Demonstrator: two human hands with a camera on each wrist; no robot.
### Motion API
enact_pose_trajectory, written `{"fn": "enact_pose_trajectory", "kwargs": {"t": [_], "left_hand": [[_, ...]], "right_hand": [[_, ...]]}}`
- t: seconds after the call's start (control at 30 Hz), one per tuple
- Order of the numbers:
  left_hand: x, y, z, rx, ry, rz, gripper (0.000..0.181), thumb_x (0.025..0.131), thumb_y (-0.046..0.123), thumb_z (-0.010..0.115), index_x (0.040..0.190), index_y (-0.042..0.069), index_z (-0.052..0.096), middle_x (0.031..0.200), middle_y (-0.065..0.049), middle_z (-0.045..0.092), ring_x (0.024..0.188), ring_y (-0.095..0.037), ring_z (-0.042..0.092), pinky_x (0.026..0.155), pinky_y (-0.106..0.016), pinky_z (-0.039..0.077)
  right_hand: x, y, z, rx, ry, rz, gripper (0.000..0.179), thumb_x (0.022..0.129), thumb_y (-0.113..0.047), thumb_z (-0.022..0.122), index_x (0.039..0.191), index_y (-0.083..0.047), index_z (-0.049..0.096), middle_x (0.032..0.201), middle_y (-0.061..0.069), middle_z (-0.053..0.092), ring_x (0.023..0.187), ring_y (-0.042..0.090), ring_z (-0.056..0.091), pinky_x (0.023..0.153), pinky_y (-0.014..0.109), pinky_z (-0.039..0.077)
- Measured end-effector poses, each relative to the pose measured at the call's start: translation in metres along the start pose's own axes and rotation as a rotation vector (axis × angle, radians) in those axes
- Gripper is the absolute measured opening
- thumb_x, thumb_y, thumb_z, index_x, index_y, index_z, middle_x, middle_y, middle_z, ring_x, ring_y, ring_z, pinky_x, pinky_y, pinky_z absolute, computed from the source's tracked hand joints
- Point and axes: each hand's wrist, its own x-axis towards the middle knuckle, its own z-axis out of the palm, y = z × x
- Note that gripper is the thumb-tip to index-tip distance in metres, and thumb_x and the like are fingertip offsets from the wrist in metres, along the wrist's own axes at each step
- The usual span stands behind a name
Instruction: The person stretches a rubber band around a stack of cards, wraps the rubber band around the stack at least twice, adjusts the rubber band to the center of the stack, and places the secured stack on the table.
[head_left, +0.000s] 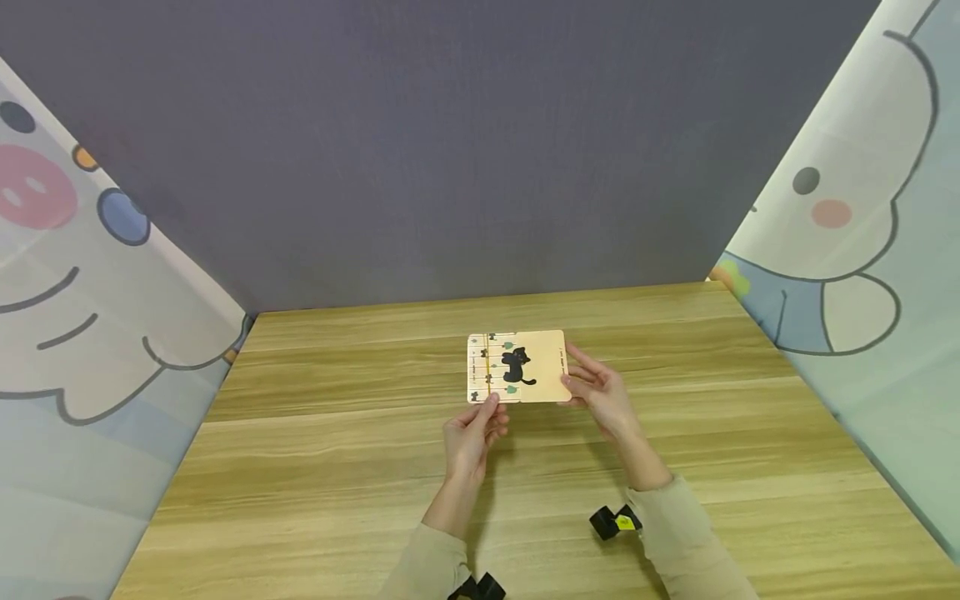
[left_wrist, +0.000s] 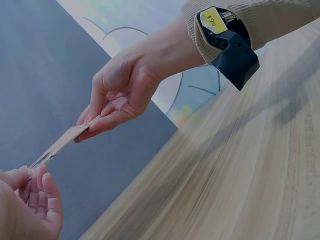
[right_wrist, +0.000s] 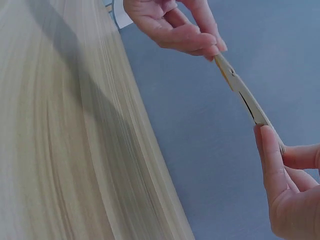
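Note:
A thin, cream-coloured notebook [head_left: 543, 367] with a black cat on its cover is held up above the table. A narrow yellow band crosses it near its left end, over a paler strip with small cats and lines. My left hand [head_left: 469, 437] pinches the lower left edge, thumb on the cover. The right hand [head_left: 602, 396] grips the right end between thumb and fingers. Seen edge-on in the right wrist view, the notebook [right_wrist: 245, 95] bends slightly, with a narrow gap between its layers. Its underside is hidden in the head view.
The wood-grain table [head_left: 322, 467] spreads below both hands. A dark grey panel [head_left: 480, 158] rises along its far edge. Cartoon-printed curtains [head_left: 847, 275] hang at both sides. Each wrist wears a black camera mount [head_left: 615, 522] over a beige sleeve [head_left: 682, 533].

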Motion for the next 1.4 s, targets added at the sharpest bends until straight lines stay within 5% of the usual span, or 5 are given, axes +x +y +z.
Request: {"fn": "enact_pose_trajectory", "kwargs": {"t": [0.3, 0.43, 0.63, 1.0, 1.4], "left_hand": [[0.041, -0.047, -0.031, 0.043, 0.005, 0.088, 0.030, 0.072, 0.026, 0.073, 0.087, 0.000, 0.069, 0.080, -0.013, 0.067, 0.063, -0.019, 0.064, 0.054, -0.028, 0.053], [0.049, -0.052, -0.035, 0.014, 0.027, 0.111, 0.032, 0.070, 0.023, 0.075, 0.085, -0.004, 0.068, 0.080, -0.018, 0.066, 0.062, -0.024, 0.064, 0.052, -0.030, 0.053], [0.049, -0.050, -0.038, 0.017, 0.015, 0.137, 0.032, 0.069, 0.023, 0.075, 0.085, -0.004, 0.067, 0.083, -0.020, 0.065, 0.064, -0.026, 0.064, 0.054, -0.032, 0.054], [0.050, -0.049, -0.042, 0.020, 0.057, 0.094, 0.039, 0.069, 0.031, 0.075, 0.090, -0.001, 0.067, 0.084, -0.019, 0.065, 0.068, -0.026, 0.065, 0.055, -0.032, 0.054], [0.041, -0.054, -0.033, 0.050, -0.004, 0.055, 0.036, 0.071, 0.031, 0.073, 0.087, -0.001, 0.068, 0.082, -0.016, 0.066, 0.067, -0.026, 0.065, 0.051, -0.030, 0.053]], "right_hand": [[0.001, 0.001, 0.000, 0.054, -0.032, 0.070, 0.057, 0.084, 0.007, 0.053, 0.135, -0.002, 0.031, 0.090, 0.002, 0.063, 0.072, 0.011, 0.060, 0.064, 0.026, 0.053], [0.003, 0.001, -0.002, 0.049, -0.074, 0.072, 0.060, 0.084, 0.006, 0.055, 0.137, -0.002, 0.029, 0.088, 0.003, 0.062, 0.073, 0.012, 0.060, 0.066, 0.027, 0.053], [0.003, 0.001, -0.004, 0.062, -0.144, 0.061, 0.068, 0.080, 0.012, 0.055, 0.139, -0.006, 0.025, 0.088, 0.005, 0.063, 0.077, 0.015, 0.061, 0.073, 0.035, 0.052], [0.003, 0.002, -0.003, 0.087, -0.094, 0.081, 0.066, 0.078, 0.013, 0.057, 0.136, -0.002, 0.028, 0.083, 0.004, 0.065, 0.075, 0.015, 0.062, 0.074, 0.036, 0.051], [-0.001, 0.003, 0.005, 0.060, -0.093, 0.071, 0.065, 0.078, 0.012, 0.058, 0.135, 0.000, 0.029, 0.080, 0.003, 0.063, 0.073, 0.014, 0.062, 0.073, 0.039, 0.051]]}}
